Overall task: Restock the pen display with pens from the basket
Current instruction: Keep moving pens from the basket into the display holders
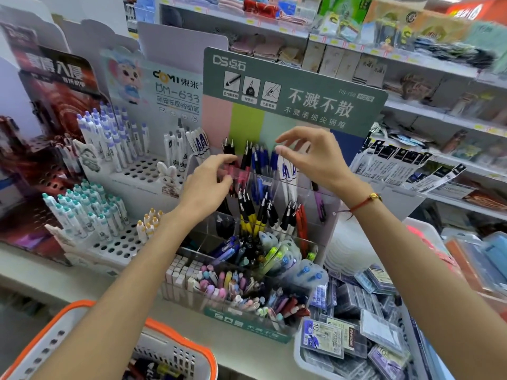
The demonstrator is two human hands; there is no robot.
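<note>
The pen display [274, 204], a tiered clear acrylic stand on the shelf counter, carried a green header card [296, 86] printed "DS 点石", "DS-758", "不溅不散" and "不溅墨细尖钢笔". Both hands were raised at its top tier. The left hand [208, 185] had its fingers curled around red-barrelled pens [241, 175] at the rim of the upper left compartment, pinching them. The right hand [312, 157] hovered above the blue pens [260, 160] in the same tier, fingers spread and loosely bent, holding nothing visible; a red cord bracelet [362, 202] sat on that wrist. Lower tiers held black-and-yellow pens [247, 218], then mixed pastel pens [233, 286] at the front.

To the left stood a white perforated stand whose card [170, 86] read "DOMI 東米", "DM-633" and "萌宠乐园按动笔". The orange-rimmed white basket [175, 349] sat at the lower left, below the left forearm, with pens inside that were too blurred to identify. A tray of boxed refills [343, 341] lay at the lower right, one box marked "10".
</note>
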